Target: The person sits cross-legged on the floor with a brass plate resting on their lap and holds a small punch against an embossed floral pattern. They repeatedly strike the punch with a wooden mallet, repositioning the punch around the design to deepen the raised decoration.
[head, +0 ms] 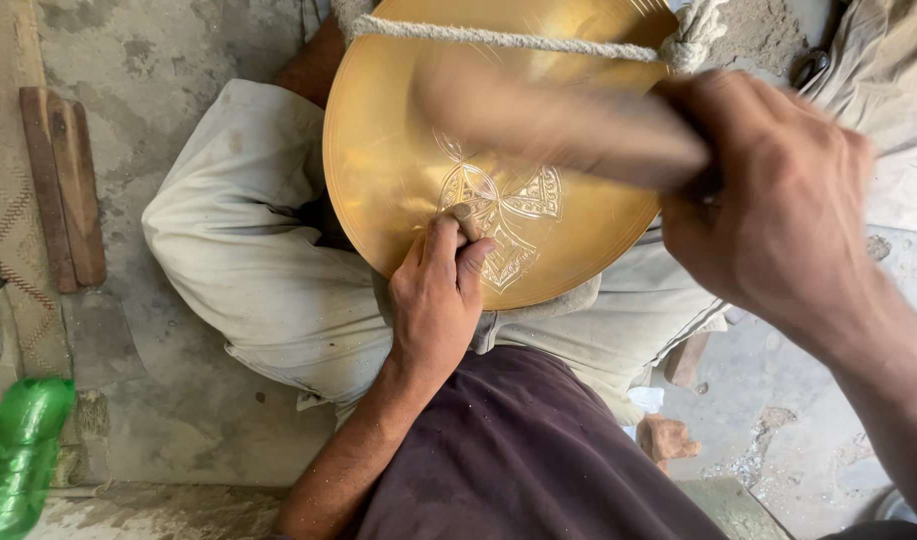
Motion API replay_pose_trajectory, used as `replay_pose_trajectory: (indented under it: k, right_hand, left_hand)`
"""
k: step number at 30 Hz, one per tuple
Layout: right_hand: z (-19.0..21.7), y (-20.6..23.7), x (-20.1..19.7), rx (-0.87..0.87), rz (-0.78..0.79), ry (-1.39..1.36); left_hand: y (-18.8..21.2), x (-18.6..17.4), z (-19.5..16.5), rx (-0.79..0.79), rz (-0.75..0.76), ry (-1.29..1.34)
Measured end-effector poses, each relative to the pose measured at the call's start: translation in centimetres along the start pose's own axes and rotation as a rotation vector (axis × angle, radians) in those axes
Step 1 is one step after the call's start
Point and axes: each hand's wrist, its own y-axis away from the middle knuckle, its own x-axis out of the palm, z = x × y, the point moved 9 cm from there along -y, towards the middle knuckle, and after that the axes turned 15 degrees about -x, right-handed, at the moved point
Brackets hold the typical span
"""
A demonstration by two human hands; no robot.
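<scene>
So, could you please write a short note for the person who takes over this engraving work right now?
Left hand: pinches a small chisel, tip on the brass plate, at the left edge of the engraved pattern.
Right hand: grips a wooden mallet, blurred in mid-swing above the plate.
Plate: leans over the lap, on the light trousers; a rope crosses its top edge.
Done: a leaf-like motif is cut near the lower middle.
Left: most of the plate face is plain.
Nearby: green plastic bottle and wooden blocks on the floor, to the left.
</scene>
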Motion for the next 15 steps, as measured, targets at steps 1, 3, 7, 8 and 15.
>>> replay_pose_trajectory:
  k: [1, 3, 7, 8, 15]
  right_hand:
    - [-1.1, 0.5, 0.4, 0.119, -0.041, -0.218]
    - [0.3, 0.4, 1.1, -0.075, 0.161, 0.211]
    - [0.9, -0.2, 0.4, -0.101, 0.069, 0.156]
    - [0.4, -0.2, 1.2, -0.030, 0.138, 0.118]
    - [-0.1, 0.3, 1.1, 0.017, 0.032, 0.009]
  left_hand:
    - [0.0, 0.0, 0.1, -0.009, 0.004, -0.001]
    - [-0.2, 0.1, 0.2, -0.019, 0.023, 0.000]
    - [-0.3, 0.2, 0.6, -0.061, 0.043, -0.019]
    - [-0.4, 0.2, 0.6, -0.062, 0.042, -0.022]
    - [-0.3, 0.5, 0.8, -0.053, 0.050, -0.066]
